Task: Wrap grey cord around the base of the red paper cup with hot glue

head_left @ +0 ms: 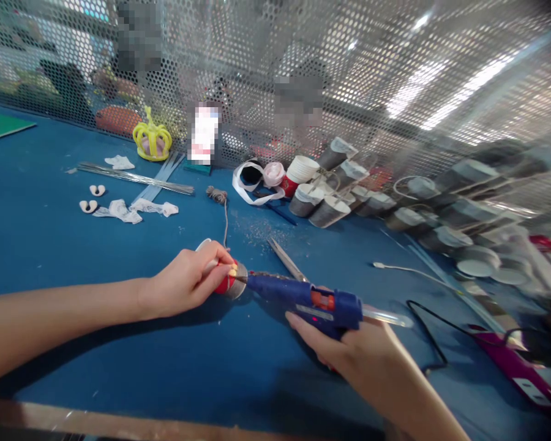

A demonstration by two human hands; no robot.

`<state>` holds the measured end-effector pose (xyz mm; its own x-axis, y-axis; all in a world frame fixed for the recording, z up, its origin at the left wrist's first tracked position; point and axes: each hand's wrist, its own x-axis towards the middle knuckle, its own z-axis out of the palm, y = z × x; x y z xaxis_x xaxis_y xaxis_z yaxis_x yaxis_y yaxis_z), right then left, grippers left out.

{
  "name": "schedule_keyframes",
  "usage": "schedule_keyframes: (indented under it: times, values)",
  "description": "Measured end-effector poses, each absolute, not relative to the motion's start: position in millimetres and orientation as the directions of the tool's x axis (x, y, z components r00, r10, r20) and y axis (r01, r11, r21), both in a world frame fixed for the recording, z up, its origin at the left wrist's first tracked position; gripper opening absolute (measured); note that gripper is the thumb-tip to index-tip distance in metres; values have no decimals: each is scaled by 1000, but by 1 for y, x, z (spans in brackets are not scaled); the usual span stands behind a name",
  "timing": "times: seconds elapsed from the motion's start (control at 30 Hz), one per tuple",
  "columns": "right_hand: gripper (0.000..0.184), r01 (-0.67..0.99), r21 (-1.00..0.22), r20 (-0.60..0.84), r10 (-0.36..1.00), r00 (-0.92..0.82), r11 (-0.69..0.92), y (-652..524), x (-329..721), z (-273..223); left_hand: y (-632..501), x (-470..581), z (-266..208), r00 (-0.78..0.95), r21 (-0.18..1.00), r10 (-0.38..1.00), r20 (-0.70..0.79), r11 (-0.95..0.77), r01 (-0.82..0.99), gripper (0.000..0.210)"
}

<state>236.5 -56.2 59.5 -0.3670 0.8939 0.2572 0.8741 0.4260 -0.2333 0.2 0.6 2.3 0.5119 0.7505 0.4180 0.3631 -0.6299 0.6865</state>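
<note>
Your blue surface (pixel 174 361) runs back to a perforated metal screen (pixel 252 37) along its far edge, with bright light showing through the mesh at the upper right. In front of you, set back from the near edge, is the red cup (pixel 223 285), tilted and partly wrapped in grey cord. Your left hand (pixel 183 282) is curled closed around it, fingertips bunched at its side; your right hand (pixel 344 343) is wrapped round the grip of a blue glue gun (pixel 298 300), whose nozzle meets the cup by those fingertips. Just beyond the gun lie scissors (pixel 287 260). Toward the far left corner you have a green mat (pixel 2 124), then a yellow crown-shaped piece (pixel 152 144) and a phone (pixel 204 138) near the far edge. Thin metal rods (pixel 133 177) and white lace (pixel 122 211) lie nearer you. Grey-sided cups (pixel 328 211) crowd the far right, and a purple power strip (pixel 517 364) sits toward the right edge.
</note>
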Motion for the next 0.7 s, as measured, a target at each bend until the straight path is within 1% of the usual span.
schedule_keyframes:
  times: [0.03, 0.1, 0.17, 0.23, 0.33, 0.53, 0.7]
  values:
    - [29, 871, -231, 245, 893, -378, 433, -56, 235, 61, 1, 0, 2, 512, 688, 751, 417, -629, 363, 16]
    - [27, 894, -250, 233, 919, -318, 373, -55, 231, 63, 0, 0, 3, 518, 685, 746, 419, -634, 359, 14]
    - [23, 919, -307, 201, 960, -194, 249, -54, 227, 64, 0, 0, 3, 532, 675, 732, 425, -648, 352, 13]
    - [20, 916, -385, 138, 988, -63, 112, -55, 224, 64, 0, -1, 2, 546, 667, 718, 433, -662, 342, 13]
    - [24, 891, -454, 40, 999, 28, -7, -56, 225, 60, -1, -1, 0, 553, 653, 700, 452, -682, 329, 13]
    - [31, 839, -526, -60, 990, 128, -141, -54, 226, 52, -1, -1, -2, 554, 621, 659, 508, -726, 294, 9]
    - [32, 805, -577, -72, 990, 124, -143, -49, 224, 53, -2, -1, -1, 564, 610, 653, 506, -733, 302, 7]
